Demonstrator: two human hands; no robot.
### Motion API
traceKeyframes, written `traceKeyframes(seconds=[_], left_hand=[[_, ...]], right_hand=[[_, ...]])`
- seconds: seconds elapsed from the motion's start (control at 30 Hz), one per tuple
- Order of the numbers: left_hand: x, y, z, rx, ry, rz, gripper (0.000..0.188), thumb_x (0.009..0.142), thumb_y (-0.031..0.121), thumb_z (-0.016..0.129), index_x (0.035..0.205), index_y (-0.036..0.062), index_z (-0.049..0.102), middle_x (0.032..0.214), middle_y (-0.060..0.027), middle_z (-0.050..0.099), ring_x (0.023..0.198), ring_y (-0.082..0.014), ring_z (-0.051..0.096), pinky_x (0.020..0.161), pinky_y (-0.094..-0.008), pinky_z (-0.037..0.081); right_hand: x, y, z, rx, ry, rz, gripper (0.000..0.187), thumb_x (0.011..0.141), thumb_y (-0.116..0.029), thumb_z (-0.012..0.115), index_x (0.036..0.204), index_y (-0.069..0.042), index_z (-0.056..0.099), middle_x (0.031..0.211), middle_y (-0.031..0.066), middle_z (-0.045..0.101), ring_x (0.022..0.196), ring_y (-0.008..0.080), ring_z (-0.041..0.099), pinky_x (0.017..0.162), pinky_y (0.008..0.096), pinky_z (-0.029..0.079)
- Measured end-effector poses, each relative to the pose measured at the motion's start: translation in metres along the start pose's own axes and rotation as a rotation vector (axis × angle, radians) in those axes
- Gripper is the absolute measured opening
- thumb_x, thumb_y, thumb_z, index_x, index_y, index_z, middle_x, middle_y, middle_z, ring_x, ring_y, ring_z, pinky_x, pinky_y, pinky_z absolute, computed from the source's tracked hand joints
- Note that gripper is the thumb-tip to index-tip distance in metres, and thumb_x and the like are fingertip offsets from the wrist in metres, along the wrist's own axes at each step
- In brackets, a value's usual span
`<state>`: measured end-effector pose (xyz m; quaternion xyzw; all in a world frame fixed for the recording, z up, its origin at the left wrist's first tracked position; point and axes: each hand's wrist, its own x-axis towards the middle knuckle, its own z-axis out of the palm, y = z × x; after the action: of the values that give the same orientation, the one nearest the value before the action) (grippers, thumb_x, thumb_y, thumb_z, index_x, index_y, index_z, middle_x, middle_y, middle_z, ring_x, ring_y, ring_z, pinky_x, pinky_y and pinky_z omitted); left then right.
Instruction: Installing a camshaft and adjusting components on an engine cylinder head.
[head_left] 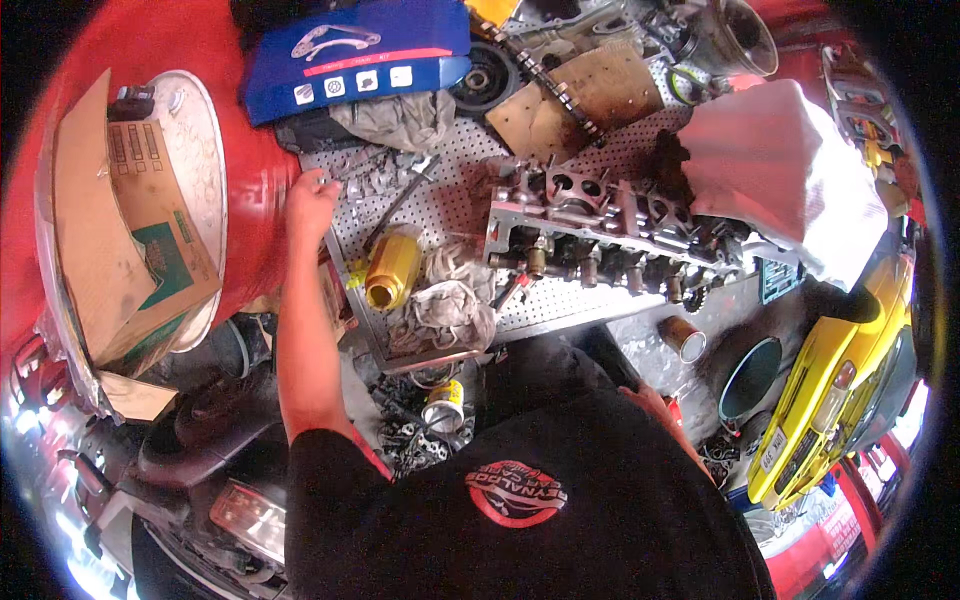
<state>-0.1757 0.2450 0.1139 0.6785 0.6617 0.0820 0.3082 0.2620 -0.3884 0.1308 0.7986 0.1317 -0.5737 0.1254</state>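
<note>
At the left edge of the perforated metal bench [560, 312], my left hand [313, 192] is closed, its fingers pinched together. What they hold, if anything, is too small to make out. Several small grey metal parts [375, 172] lie just right of it. A long dark bar tool [395, 205] rests beside those parts. Low on the right, my right hand [652, 402] is below the bench edge near my body, with its fingers mostly hidden. A cylinder head [610, 225] with its camshaft and valve gear lies across the middle of the bench.
A yellow bottle [393, 268] and crumpled rags [445, 310] occupy the bench's near left. Behind are a blue box [360, 60], a camshaft [550, 85] and stained cardboard [590, 95]. White cloth [780, 170] covers the right end. An open carton [150, 220] stands left; a can [684, 340] sits below.
</note>
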Motion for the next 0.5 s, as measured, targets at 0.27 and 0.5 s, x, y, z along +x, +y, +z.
traceKeyframes(seconds=[0.27, 0.5], left_hand=[[-0.079, 0.089, -0.086, -0.252, 0.073, 0.066, 0.041, 0.093, 0.015, 0.076, 0.130, 0.0004, 0.067, 0.107, -0.0147, 0.076, 0.097, -0.0199, 0.071, 0.089, -0.0328, 0.054], [-0.145, 0.151, -0.099, -0.381, 0.049, 0.055, 0.038, 0.094, 0.007, 0.072, 0.131, -0.0008, 0.066, 0.103, -0.0089, 0.074, 0.095, -0.0141, 0.067, 0.087, -0.0292, 0.053]], right_hand=[[-0.113, -0.224, -0.130, 0.383, 0.223, -0.923, 0.049, 0.096, -0.032, 0.074, 0.133, 0.000, 0.065, 0.125, 0.0179, 0.072, 0.119, 0.0240, 0.066, 0.105, 0.0391, 0.051], [-0.003, -0.405, -0.234, 0.185, 0.804, -0.773, 0.067, 0.081, -0.043, 0.083, 0.131, -0.002, 0.063, 0.114, 0.0205, 0.074, 0.109, 0.0379, 0.071, 0.095, 0.0454, 0.055]])
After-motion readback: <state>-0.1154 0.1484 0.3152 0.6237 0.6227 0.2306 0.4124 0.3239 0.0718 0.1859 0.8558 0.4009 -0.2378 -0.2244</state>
